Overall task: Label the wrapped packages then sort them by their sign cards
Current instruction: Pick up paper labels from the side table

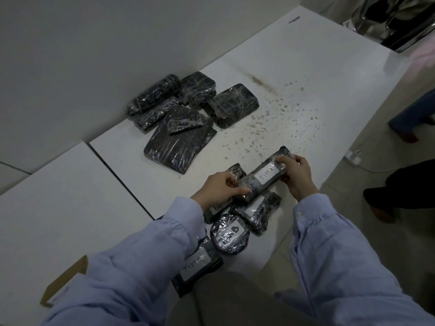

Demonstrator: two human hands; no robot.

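A long wrapped package point(263, 180) is gripped at both ends above the white bench point(294, 78), the left hand point(220, 188) closed on its near end, the right hand point(295, 174) on its far end. Its white label point(268, 175) reads "TIMA", the end covered by fingers. Nearer labelled packages point(235, 234) are partly hidden by sleeves; one reads "TIM", another is illegible. An unlabelled pile point(186, 116) lies by the wall.

Dim room: plain grey wall point(82, 43) filling the upper left, white speckled table point(294, 74) running diagonally to the upper right, beige floor point(353, 208) down the right side, shiny metal fixture point(400, 22) in the top right corner.
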